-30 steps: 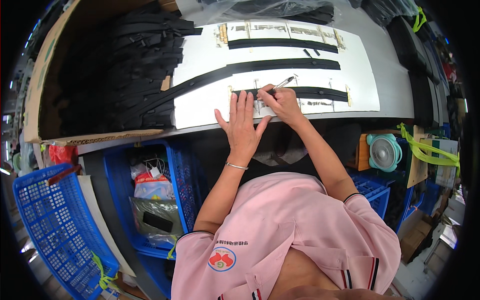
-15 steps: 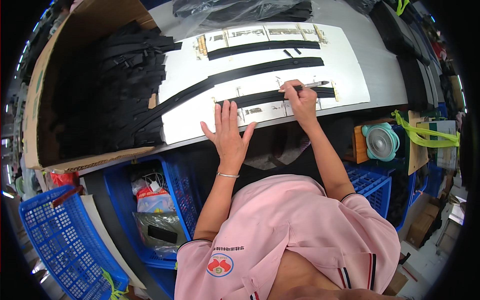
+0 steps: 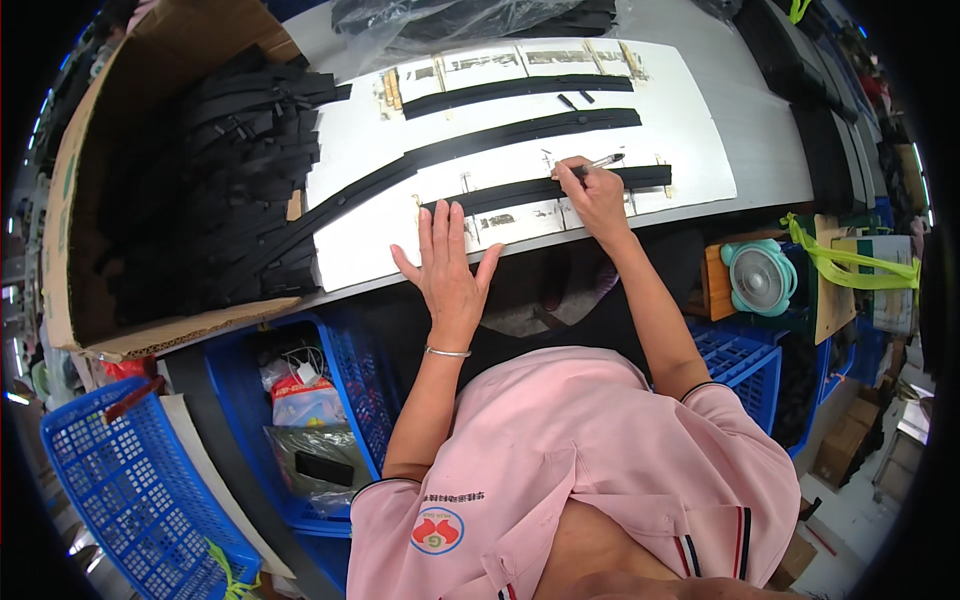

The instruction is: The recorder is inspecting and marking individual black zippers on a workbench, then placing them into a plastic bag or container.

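Observation:
My left hand (image 3: 452,285) lies with fingers spread, its fingertips on the left end of a narrow black strip (image 3: 500,194). That strip rests along the near side of a white board (image 3: 355,255) that bears dark smudges and marks. In my right hand (image 3: 598,203) a slim pen (image 3: 607,160) is pinched, its back end pointing right; the fingers hide its tip, close to the strip's middle. Farther off on the board lie a long black strip (image 3: 520,133) and another strip (image 3: 515,92). Two small black pieces (image 3: 567,101) lie between them.
A cardboard box (image 3: 75,235) heaped with black strips (image 3: 200,180) stands at the left. Clear plastic film (image 3: 430,25) covers black material at the back. Blue baskets (image 3: 130,480) are below the table's edge, and a teal fan (image 3: 758,278) stands at the right.
My right hand has shifted slightly left along the strip, and the pen has tilted. The board appears a little farther left in view. My left hand stays pressed at the strip's left end.

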Available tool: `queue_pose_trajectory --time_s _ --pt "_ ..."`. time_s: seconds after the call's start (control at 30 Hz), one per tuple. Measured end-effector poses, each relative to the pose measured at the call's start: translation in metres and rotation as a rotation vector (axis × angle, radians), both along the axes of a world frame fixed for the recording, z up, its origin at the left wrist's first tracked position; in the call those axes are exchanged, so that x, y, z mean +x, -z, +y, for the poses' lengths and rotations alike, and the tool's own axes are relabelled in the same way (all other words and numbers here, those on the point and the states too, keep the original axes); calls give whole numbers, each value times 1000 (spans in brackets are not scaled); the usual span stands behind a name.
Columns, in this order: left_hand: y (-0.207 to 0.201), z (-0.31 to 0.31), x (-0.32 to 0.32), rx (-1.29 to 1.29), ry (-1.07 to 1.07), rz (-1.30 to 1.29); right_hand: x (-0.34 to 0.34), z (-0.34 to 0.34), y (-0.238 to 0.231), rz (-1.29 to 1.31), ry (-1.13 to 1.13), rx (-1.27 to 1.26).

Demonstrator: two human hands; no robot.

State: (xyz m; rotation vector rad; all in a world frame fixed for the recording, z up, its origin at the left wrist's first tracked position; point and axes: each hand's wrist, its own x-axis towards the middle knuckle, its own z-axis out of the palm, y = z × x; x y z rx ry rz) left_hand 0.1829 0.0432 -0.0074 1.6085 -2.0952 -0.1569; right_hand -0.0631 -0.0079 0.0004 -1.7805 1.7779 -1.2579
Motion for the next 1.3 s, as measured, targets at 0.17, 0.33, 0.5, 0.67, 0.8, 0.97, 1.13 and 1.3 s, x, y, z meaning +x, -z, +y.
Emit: queue_pose_trajectory --time_s 0.17,0.33,0.5,0.67,0.8,0.97,1.13,1.3 --pt "-18 0 -16 -18 33 47 -3 0 3 67 4 -27" --pt "-26 -27 -64 -91 205 394 -3 -2 6 146 -33 -114" --pt "-15 -47 -87 -99 237 492 0 -1 2 94 -40 -97" --pt "-15 -49 -90 -80 184 499 0 4 -5 -113 -5 -61" --pt "-15 -48 -90 -98 176 488 -7 5 1 -119 -98 -40" --pt "-14 -48 -90 -92 174 490 -6 5 -2 -98 -129 -96" --pt "-14 -48 -90 -86 202 486 -10 4 1 32 -121 -55" --pt "-17 -47 -90 -66 196 451 -16 26 -13 -145 -144 24"
